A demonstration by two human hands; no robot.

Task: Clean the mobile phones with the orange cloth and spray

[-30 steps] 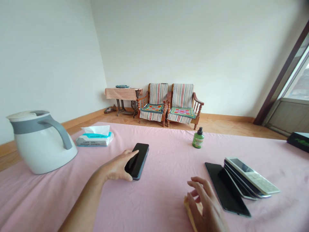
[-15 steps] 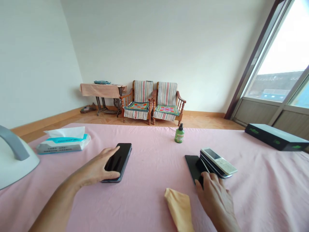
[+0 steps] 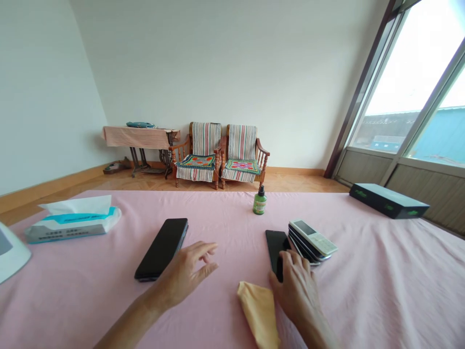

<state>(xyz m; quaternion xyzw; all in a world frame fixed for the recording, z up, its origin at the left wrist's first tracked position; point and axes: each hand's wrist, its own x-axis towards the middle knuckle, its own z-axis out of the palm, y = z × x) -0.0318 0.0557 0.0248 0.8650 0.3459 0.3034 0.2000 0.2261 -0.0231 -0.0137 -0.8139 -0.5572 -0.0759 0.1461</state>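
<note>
Blind spots around the green bottle [image 3: 259, 203]

Right of bottle, nearer me: my right hand [image 3: 296, 278] covers the near end of the flat black phone [image 3: 275, 241]; fingertip contact can't be told. Also right of bottle: white keypad phone [image 3: 314, 237] mostly hides those stacked beneath, count unclear. Left of bottle: my left hand [image 3: 191, 269] masks part of the thicker phone's [image 3: 162, 249] edge. Far left of bottle: white jug [image 3: 12, 259], mostly cut off. Bottle's label print: too small to read.
</note>
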